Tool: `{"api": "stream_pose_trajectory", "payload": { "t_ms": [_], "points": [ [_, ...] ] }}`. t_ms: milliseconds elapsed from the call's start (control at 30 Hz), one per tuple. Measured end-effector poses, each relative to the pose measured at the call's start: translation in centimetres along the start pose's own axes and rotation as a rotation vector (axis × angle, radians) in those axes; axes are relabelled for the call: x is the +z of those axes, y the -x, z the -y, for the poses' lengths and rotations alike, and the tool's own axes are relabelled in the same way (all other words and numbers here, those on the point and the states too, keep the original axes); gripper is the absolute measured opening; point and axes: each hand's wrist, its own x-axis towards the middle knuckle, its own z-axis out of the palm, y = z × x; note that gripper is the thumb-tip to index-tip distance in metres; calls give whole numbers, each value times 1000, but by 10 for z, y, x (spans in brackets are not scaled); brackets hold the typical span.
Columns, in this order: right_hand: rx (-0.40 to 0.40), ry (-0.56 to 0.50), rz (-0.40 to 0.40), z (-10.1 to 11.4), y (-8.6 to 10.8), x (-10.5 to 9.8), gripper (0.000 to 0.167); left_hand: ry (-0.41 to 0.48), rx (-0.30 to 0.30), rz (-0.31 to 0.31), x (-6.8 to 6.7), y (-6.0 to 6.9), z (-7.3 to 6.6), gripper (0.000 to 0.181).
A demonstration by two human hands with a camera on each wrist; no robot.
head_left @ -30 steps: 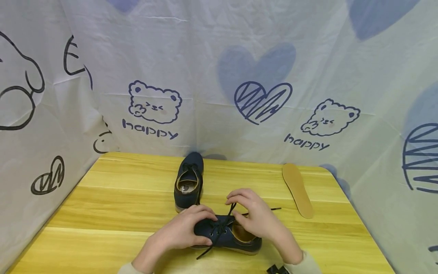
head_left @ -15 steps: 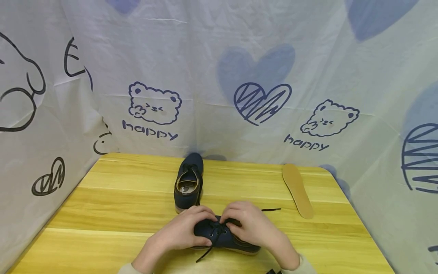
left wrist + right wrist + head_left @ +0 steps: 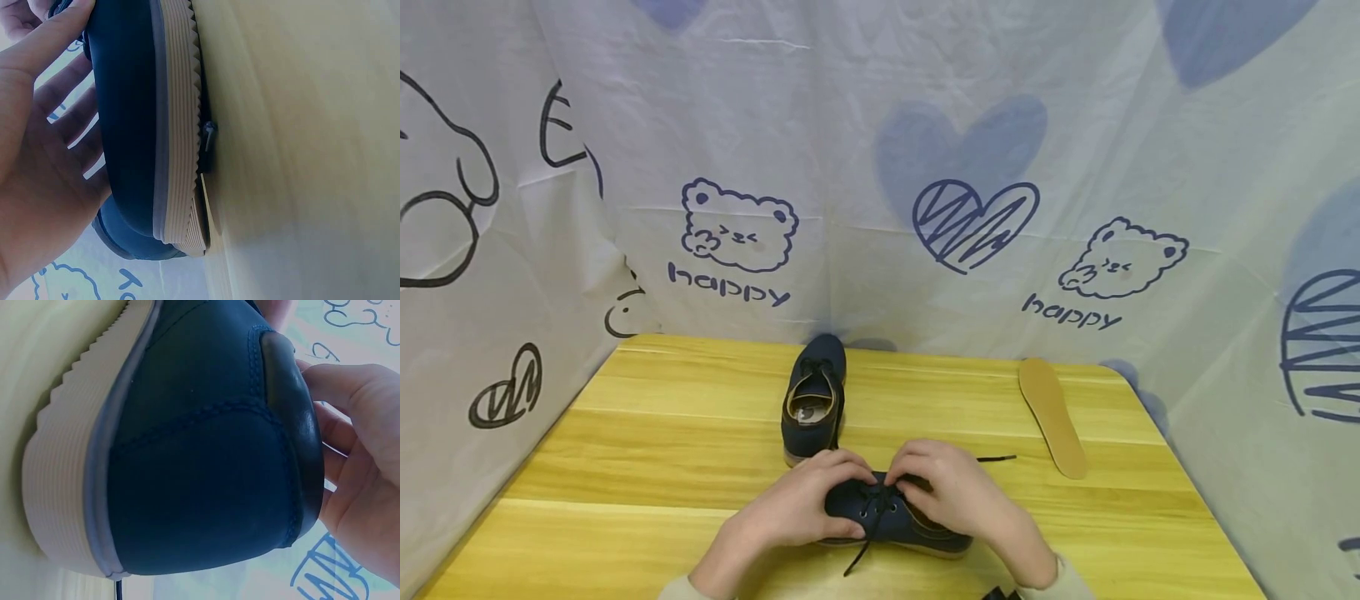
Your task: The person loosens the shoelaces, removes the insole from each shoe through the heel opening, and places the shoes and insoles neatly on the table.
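A dark navy lace-up shoe (image 3: pixel 898 528) lies sideways on the table, toe to the left. My left hand (image 3: pixel 808 504) holds its toe end, thumb on the near side and fingers over the far side. Over the opening, my right hand (image 3: pixel 955 493) pinches the black shoelace (image 3: pixel 877 510) at the top of the eyelets. One lace end hangs over the near side; another sticks out beyond the right hand. In the left wrist view the ribbed sole (image 3: pixel 178 125) stands on the table. The right wrist view shows the heel (image 3: pixel 200 487), with my fingers beyond the collar; their tips are hidden.
A matching shoe (image 3: pixel 808 437) stands just behind, toe towards the cloth backdrop (image 3: pixel 865 275). A tan insole (image 3: pixel 1052 417) lies at the back right of the wooden table (image 3: pixel 662 450). Something small and black (image 3: pixel 1000 594) shows by the right sleeve at the bottom edge.
My right hand has come down and left from above the shoe, bringing the raised lace to the eyelets. The near lace end has swung slightly right. The left hand stays in place.
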Motion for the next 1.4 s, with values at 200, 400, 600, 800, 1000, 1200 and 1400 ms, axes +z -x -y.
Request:
{"api": "stream_pose_trajectory", "payload": {
  "t_ms": [200,400,600,800,1000,1200,1400],
  "points": [
    [18,6,-55,-4,2,-1,16,-1,2,-3,1,0,1,49],
    [19,22,-112,-10,3,-5,17,-13,6,-10,1,0,1,49],
    [52,42,-167,-18,4,-8,18,-8,-2,-2,0,0,0,50],
    [113,60,-168,-26,7,-11,16,-12,-1,2,0,0,1,49],
    [199,49,-84,-33,10,-13,17,-15,3,-1,1,0,1,49],
    [234,45,-24,-36,11,-13,15,-12,2,-1,1,0,0,48],
    [214,43,-36,-34,11,-14,21,-9,0,4,0,0,1,49]
  ]
}}
